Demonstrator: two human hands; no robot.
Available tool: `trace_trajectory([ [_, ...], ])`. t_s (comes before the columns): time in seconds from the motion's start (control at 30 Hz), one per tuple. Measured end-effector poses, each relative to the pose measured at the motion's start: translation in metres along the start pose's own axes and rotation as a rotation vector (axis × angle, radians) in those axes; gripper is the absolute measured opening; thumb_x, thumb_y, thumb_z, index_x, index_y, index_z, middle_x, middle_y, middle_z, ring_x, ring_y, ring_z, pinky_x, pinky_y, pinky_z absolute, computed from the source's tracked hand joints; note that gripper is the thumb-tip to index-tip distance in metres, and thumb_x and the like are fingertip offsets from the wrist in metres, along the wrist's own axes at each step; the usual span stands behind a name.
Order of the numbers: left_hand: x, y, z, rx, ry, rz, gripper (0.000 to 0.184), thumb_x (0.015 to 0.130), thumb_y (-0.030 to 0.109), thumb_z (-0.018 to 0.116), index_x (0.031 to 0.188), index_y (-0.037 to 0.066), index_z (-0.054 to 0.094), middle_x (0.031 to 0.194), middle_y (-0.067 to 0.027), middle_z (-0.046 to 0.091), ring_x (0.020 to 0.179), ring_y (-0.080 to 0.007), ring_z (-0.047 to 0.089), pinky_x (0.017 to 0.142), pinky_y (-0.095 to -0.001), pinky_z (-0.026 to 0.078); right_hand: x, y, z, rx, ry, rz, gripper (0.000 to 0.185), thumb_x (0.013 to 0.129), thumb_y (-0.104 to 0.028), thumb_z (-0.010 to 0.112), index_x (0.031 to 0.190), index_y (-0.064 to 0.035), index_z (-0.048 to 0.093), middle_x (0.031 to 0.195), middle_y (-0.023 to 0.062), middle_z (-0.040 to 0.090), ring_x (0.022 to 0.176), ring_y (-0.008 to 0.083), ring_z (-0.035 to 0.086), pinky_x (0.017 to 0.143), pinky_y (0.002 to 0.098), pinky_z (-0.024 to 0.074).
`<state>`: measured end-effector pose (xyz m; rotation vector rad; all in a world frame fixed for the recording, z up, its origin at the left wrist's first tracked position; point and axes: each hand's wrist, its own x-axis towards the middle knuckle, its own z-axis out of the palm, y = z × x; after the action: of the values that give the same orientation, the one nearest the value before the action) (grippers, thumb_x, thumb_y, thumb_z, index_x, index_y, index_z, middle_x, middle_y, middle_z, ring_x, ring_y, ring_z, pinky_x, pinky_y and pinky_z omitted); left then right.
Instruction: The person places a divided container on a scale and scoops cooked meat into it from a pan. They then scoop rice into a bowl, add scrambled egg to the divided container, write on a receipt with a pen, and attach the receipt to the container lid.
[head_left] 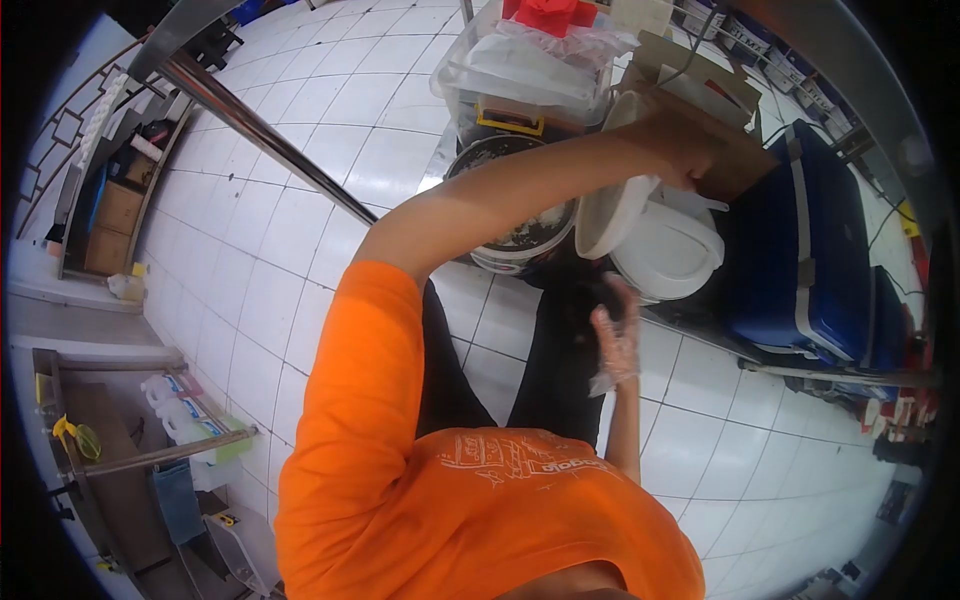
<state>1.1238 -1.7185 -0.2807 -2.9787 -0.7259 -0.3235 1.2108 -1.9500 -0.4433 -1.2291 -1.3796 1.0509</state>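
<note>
Although steeply tilted, a plain white lid (601,224) with a rounded edge.

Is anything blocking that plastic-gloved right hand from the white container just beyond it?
Nothing visible stands between the right hand and the white container. The left forearm crosses farther up, outside that gap; a dark shape left of the hand is unclear.

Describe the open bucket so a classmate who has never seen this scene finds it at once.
Start at the large blue case on the picture's right and move left past the white container. Farther left, partly hidden by the outstretched left forearm, sits a round, open bucket. Unlike that white container, it shows a dark interior mottled with pale patches.
</note>
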Motion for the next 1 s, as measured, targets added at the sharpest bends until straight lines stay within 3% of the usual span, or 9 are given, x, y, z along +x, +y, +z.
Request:
trace_trajectory([
  [0.17,-0.011,-0.029,-0.023,-0.506,0.381,0.208,0.026,0.086,0.039,0.061,0.099,0.019,0.074,0.093,-0.0068,0.071,0.087,-0.0256,0.067,0.081,-0.0341,0.052,0.034,-0.023,0.093,0.007,-0.288,-0.102,0.058,0.088,-0.039,0.065,0.132,-0.0057,0.047,0.131,0.0163,0.05,0.127,0.0287,0.045,0.107,0.0395,0.0331],
  [0.3,-0.129,-0.015,-0.057,-0.637,0.989,-0.401,0.021,0.086,0.015,0.064,0.106,0.01,0.07,0.099,-0.0091,0.071,0.092,-0.0178,0.066,0.086,-0.0307,0.049,0.14,0.021,0.153,-0.033,-0.221,-0.217,0.063,0.08,-0.034,0.075,0.13,-0.0066,0.048,0.128,0.0165,0.053,0.124,0.0287,0.049,0.105,0.0383,0.0362],
  [0.37,-0.202,-0.002,-0.017,-0.855,1.376,-0.79,0.03,0.09,0.01,0.056,0.119,0.001,0.059,0.111,-0.0114,0.064,0.103,-0.022,0.06,0.093,-0.033,0.046,0.185,0.043,0.178,-0.365,-0.307,-0.175,0.071,0.074,-0.035,0.08,0.131,-0.0068,0.047,0.13,0.0171,0.052,0.123,0.0297,0.05,0.105,0.0395,0.0375],
  [0.43,-0.264,0.002,0.086,-0.481,1.693,-1.365,0.038,0.093,0.007,0.047,0.13,-0.001,0.047,0.129,-0.0163,0.051,0.125,-0.0257,0.046,0.108,-0.0361,0.033,0.209,0.062,0.197,-0.488,-0.409,-0.049,0.074,0.074,-0.04,0.079,0.133,-0.0102,0.046,0.133,0.0187,0.05,0.123,0.034,0.049,0.106,0.0409,0.037],
  [0.5,-0.3,0.025,0.166,-0.882,1.495,-1.801,0.051,0.102,0.033,0.035,0.142,0.0,0.037,0.144,-0.0141,0.04,0.126,-0.0246,0.044,0.105,-0.0359,0.035,0.215,0.081,0.206,-0.611,-0.469,0.0,0.073,0.076,-0.043,0.077,0.133,-0.011,0.045,0.136,0.02,0.048,0.124,0.0367,0.048,0.106,0.0417,0.0365],
  [0.57,-0.275,0.053,0.127,-1.465,1.088,-1.978,0.059,0.102,0.043,0.031,0.145,0.003,0.035,0.147,-0.0149,0.037,0.131,-0.027,0.041,0.105,-0.0383,0.034,0.214,0.094,0.211,-0.732,-0.49,-0.031,0.07,0.079,-0.043,0.073,0.133,-0.0091,0.044,0.137,0.0211,0.048,0.126,0.0375,0.047,0.107,0.0419,0.0359],
  [0.67,-0.287,0.033,0.205,-1.053,1.042,-1.639,0.056,0.102,0.036,0.022,0.131,-0.005,0.046,0.134,-0.0187,0.051,0.128,-0.0293,0.046,0.107,-0.0365,0.035,0.209,0.067,0.215,-0.898,-0.478,0.121,0.066,0.085,-0.045,0.065,0.134,-0.0047,0.044,0.139,0.0223,0.046,0.129,0.0375,0.045,0.108,0.0422,0.035],
  [0.8,-0.308,0.04,0.2,-1.498,1.195,-1.644,0.057,0.1,0.046,0.03,0.142,0.008,0.036,0.14,-0.0177,0.045,0.122,-0.0347,0.049,0.093,-0.0429,0.043,0.213,0.098,0.206,-0.832,-0.61,-0.016,0.063,0.092,-0.045,0.055,0.133,0.0019,0.044,0.138,0.0256,0.046,0.129,0.0393,0.043,0.108,0.0421,0.0341],
  [1.0,-0.298,0.036,0.204,-1.422,1.447,-1.755,0.052,0.099,0.041,0.033,0.137,0.006,0.028,0.13,-0.02,0.053,0.092,-0.0341,0.066,0.083,-0.0393,0.049,0.21,0.111,0.212,-0.849,-0.636,-0.046,0.06,0.096,-0.046,0.048,0.128,0.0051,0.047,0.132,0.03,0.048,0.125,0.0422,0.045,0.106,0.043,0.0354],
])
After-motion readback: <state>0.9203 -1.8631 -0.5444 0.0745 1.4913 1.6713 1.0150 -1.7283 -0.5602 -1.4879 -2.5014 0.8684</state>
